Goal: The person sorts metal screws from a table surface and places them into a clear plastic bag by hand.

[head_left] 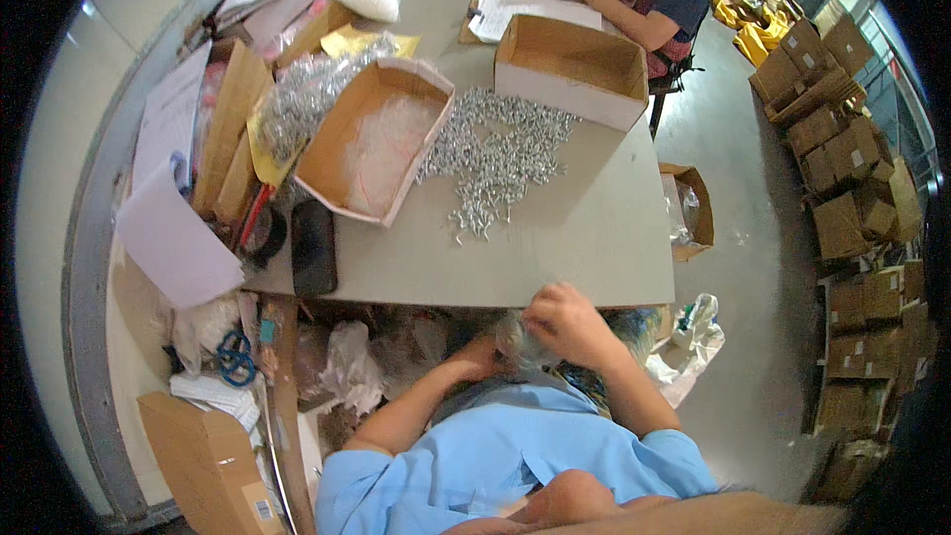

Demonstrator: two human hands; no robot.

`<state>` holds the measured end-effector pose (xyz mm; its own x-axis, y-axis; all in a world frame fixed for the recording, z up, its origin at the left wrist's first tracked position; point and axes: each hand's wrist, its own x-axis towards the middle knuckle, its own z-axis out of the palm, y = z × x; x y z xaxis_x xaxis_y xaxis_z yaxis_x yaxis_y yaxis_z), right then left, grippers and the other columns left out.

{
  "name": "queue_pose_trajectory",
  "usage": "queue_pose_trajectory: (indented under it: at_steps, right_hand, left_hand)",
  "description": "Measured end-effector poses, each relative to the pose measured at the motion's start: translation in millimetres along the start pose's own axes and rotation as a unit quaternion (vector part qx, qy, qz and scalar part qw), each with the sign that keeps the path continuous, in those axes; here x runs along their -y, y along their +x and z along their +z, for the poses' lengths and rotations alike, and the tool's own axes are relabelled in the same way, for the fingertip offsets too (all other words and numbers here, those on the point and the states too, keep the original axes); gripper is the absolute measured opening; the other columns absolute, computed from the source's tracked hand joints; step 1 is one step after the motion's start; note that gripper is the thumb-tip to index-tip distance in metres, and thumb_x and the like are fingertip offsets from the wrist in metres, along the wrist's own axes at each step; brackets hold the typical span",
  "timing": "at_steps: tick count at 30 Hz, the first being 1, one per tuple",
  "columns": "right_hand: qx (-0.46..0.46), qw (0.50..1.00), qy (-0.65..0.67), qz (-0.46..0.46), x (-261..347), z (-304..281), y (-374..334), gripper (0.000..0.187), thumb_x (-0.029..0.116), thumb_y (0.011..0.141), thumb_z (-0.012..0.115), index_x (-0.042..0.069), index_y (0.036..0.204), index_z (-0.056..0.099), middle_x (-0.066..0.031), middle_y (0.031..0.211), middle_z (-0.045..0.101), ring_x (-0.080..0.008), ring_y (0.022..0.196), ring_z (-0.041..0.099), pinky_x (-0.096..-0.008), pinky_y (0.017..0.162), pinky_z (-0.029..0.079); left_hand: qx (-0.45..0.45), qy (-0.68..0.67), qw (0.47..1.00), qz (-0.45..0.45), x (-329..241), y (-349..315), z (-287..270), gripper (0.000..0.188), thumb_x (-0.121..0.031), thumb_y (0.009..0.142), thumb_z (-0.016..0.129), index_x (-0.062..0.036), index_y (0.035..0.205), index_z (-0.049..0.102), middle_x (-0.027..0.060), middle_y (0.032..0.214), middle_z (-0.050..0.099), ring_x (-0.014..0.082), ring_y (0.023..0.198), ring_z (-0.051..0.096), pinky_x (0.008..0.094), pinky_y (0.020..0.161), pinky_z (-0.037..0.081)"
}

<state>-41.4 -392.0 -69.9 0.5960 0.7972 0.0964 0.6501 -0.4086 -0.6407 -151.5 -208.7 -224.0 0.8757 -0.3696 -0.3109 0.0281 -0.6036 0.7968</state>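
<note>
In front of my body, just off the table's near edge, a small clear plastic bag (514, 338) hangs between my hands. My left hand (477, 359) grips it from the left side, with the fingers partly hidden behind it. At the bag's upper right my right hand (567, 321) is closed, fingers curled together; whether they pinch the bag or a small piece is too small to make out. Beyond my hands, a loose spread of small silvery screws (500, 154) lies on the grey table (515, 263). An open box (337, 154) of clear bags stands left of the screws.
Another open cardboard box (570, 89) stands right of the screws. A dark phone (313, 248) and a tape roll (264, 236) lie at the left. Across the table sits another person (659, 0). Stacked cartons (852, 159) line the right side; blue-handled scissors (236, 357) lie lower left.
</note>
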Motion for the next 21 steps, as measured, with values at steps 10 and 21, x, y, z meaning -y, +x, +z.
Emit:
queue_pose_trajectory:
  at_steps: [10,21]
  right_hand:
    - [0.054,0.975,0.109,-0.185,47,1,14,0.013,0.009,0.074,0.068,0.008,0.085,0.062,-0.0132,0.114,0.050,-0.0348,0.110,0.047,-0.0419,0.093,0.042]
    - [-0.077,0.984,0.157,0.020,36,-13,-9,0.015,0.010,0.079,0.068,0.004,0.088,0.058,-0.0120,0.084,0.060,-0.0315,0.079,0.061,-0.0400,0.068,0.050]
  left_hand:
    - [0.055,-0.321,0.942,0.074,-71,-52,-96,0.062,-0.024,0.079,0.078,-0.0010,0.128,0.048,0.0061,0.115,0.055,0.0151,0.110,0.051,0.0312,0.093,0.043]
    - [-0.277,-0.157,0.932,0.172,-114,-28,-87,0.010,-0.010,0.091,0.061,-0.0001,0.092,0.062,0.0111,0.090,0.064,0.0207,0.083,0.061,0.0312,0.076,0.048]
